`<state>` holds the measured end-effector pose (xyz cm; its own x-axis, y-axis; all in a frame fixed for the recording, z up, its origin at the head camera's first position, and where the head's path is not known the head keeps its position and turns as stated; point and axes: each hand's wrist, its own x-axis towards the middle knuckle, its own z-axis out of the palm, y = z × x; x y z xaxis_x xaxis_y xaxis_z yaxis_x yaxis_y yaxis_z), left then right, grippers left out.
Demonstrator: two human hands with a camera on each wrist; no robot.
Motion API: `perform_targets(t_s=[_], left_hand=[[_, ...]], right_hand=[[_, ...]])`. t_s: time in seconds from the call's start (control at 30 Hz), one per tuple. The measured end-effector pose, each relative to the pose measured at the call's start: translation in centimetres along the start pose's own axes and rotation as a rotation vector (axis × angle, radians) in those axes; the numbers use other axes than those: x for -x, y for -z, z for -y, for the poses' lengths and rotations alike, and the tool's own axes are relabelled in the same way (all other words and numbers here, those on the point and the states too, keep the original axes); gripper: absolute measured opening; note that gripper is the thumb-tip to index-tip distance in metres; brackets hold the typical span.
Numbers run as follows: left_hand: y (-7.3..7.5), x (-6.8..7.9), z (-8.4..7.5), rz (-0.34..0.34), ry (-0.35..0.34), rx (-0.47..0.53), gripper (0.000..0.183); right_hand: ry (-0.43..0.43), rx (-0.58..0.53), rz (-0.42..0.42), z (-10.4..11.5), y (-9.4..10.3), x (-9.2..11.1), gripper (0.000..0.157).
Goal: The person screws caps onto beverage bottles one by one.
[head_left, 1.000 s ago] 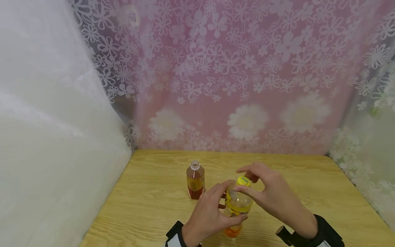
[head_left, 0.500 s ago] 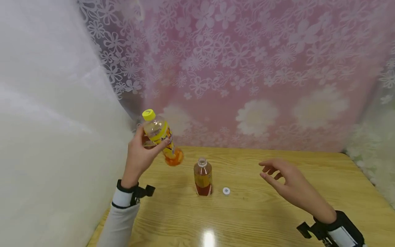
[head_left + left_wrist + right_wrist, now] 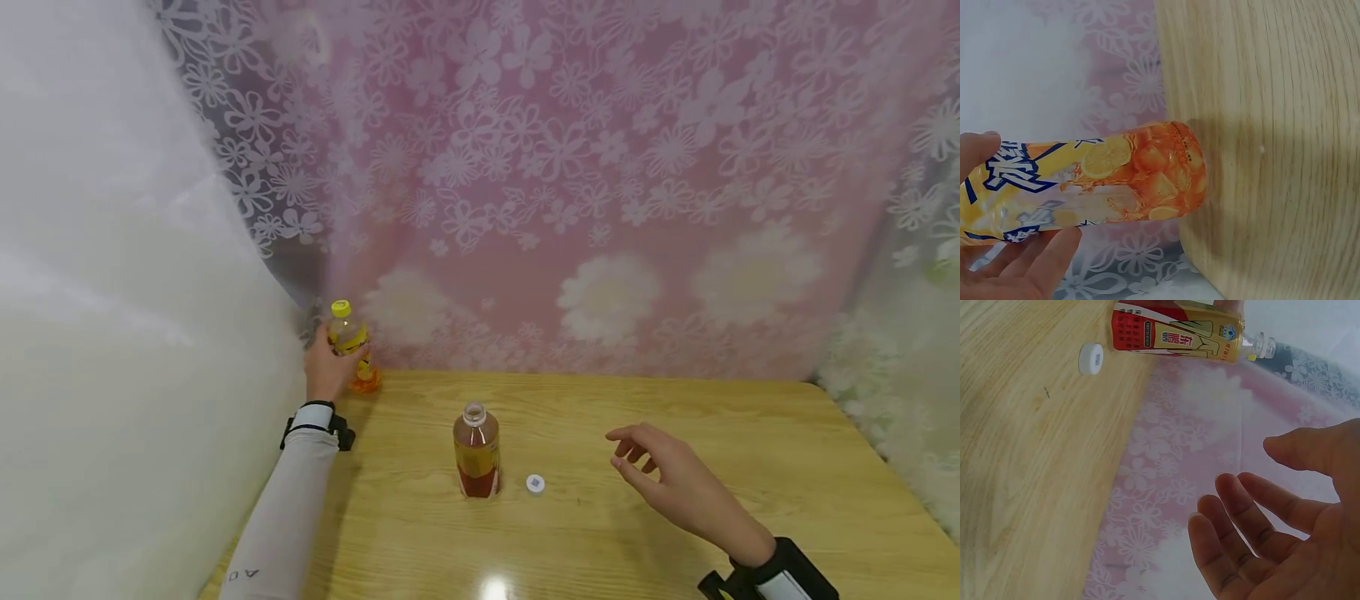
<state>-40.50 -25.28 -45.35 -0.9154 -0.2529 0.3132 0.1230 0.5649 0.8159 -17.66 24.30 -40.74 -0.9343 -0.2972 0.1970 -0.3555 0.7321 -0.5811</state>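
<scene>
At the table's far left corner my left hand (image 3: 327, 367) grips a clear drink bottle (image 3: 348, 337) with a yellow cap and a yellow and orange label. In the left wrist view the bottle's orange base (image 3: 1172, 172) is at the table corner; whether it touches the wood I cannot tell. My right hand (image 3: 675, 479) hovers over the right side of the table with relaxed fingers and holds nothing. Between the hands an uncapped bottle (image 3: 477, 454) with a red and gold label stands upright. A white cap (image 3: 535, 484) lies just to its right.
The wooden table (image 3: 600, 533) has a floral pink curtain (image 3: 480, 250) behind its back edge. White sheeting (image 3: 150, 333) hangs close along the left side, and a pale floral sheet (image 3: 892, 367) borders the right.
My left hand has carried the yellow-capped bottle from front centre to the far left corner, lowering it lately. My right hand has left that bottle's cap and moved right.
</scene>
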Motion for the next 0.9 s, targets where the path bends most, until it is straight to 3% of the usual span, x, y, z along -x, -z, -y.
perform_targets(t_s=[0.4,0.5,0.6,0.67,0.73,0.83,0.9], left_hand=[[0.5,0.0,0.1,-0.020,0.043,0.014,0.091],[0.6,1.8,-1.4,-0.084,-0.028,-0.035,0.084],[0.1,5.3,-3.5,-0.110,-0.185,-0.032,0.063],[-0.4,8.1,-4.7,0.000,-0.303,0.013,0.048],[-0.8,10.8,-5.5,0.252,-0.381,0.082,0.051],[-2.0,14.1,-5.7,0.642,-0.376,0.136,0.066],[-3.1,15.5,-5.6,0.783,-0.347,0.115,0.078]], right_hand=[[0.005,0.004,-0.001,0.0,-0.3,-0.5,0.024],[-0.005,0.014,0.016,-0.3,-0.7,-0.9,0.025],[-0.021,0.042,0.040,-0.8,-1.5,-1.5,0.025],[-0.031,0.056,0.061,-1.2,-2.4,-2.0,0.023],[-0.031,0.069,0.083,-1.5,-3.7,-2.6,0.022],[-0.016,0.077,0.125,-1.5,-6.0,-3.4,0.024],[0.006,0.080,0.155,-1.4,-7.5,-4.0,0.030]])
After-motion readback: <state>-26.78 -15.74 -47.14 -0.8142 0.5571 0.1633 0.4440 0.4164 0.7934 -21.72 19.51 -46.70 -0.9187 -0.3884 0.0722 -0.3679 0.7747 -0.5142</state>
